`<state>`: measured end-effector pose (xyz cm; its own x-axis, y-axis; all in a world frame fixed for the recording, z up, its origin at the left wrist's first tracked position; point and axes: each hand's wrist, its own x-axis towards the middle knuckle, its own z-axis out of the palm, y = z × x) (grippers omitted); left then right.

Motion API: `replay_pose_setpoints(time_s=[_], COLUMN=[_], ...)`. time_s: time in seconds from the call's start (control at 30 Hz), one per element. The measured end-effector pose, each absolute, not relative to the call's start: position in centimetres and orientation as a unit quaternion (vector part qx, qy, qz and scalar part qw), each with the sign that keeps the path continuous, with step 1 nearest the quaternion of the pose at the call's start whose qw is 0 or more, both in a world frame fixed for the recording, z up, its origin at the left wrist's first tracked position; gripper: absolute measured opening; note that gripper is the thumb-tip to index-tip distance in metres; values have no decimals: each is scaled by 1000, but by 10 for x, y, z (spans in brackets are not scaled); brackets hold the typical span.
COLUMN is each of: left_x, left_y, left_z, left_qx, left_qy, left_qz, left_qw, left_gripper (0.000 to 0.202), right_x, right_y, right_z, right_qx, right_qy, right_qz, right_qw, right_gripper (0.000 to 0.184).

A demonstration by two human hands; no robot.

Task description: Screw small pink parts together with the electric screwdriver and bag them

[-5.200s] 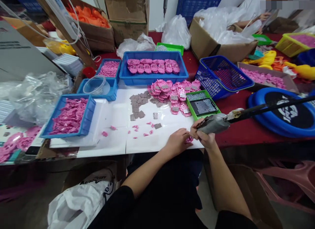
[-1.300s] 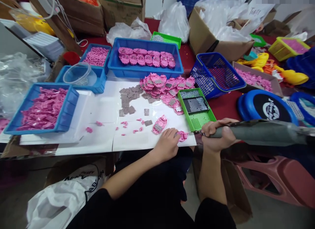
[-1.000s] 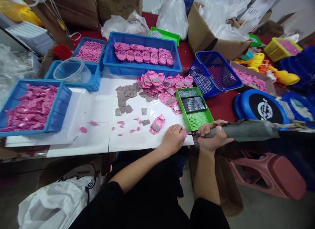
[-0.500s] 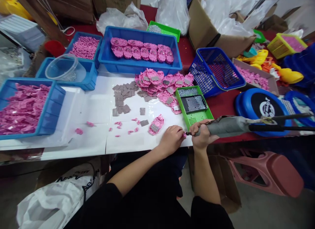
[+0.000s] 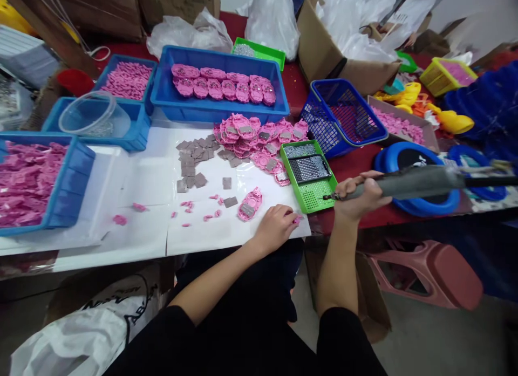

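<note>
The left hand [image 5: 275, 227] rests at the near edge of the table [image 5: 352, 166], fingers [image 5: 288, 217] closed over 1 small pink plastic piece [image 5: 298, 219] on the white sheet [image 5: 202, 233]. The right hand [image 5: 358, 195] grips a grey power screwdriver [image 5: 408, 182], its tip by the green tray [image 5: 311, 197]. The piece looks light, stiff and slick, so pinch its edges or pin it flat; the heavier tool is best held near its nose.

Bright, even light; soft shadows, wide-angle bending and blur at edges.
</note>
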<state>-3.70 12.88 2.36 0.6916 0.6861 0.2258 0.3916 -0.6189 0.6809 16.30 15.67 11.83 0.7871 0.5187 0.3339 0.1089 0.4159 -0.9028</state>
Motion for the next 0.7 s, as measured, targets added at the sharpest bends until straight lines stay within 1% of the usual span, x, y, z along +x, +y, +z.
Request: replay_pose_setpoints(time_s=[0.07,0.27,0.53,0.7], left_x=[-38,-39,-39,-38], left_y=[129,127,128,129], left_z=[24,27,28,26], left_qx=[867,870,873,872], left_qy=[310,310,309,308], left_qz=[242,241,239,241], left_qw=[305,298,293,296], left_gripper=[13,12,13,12], right_x=[168,174,173,174], right_y=[172,192,194,195], right_z=[110,98,88,89], right_qx=[-527,-524,-529,-531], right_qy=[-294,-287,-287,-283], right_qz=[123,116,121,125], right_qw=[788,793,789,788], right_gripper=[35,29,34,32])
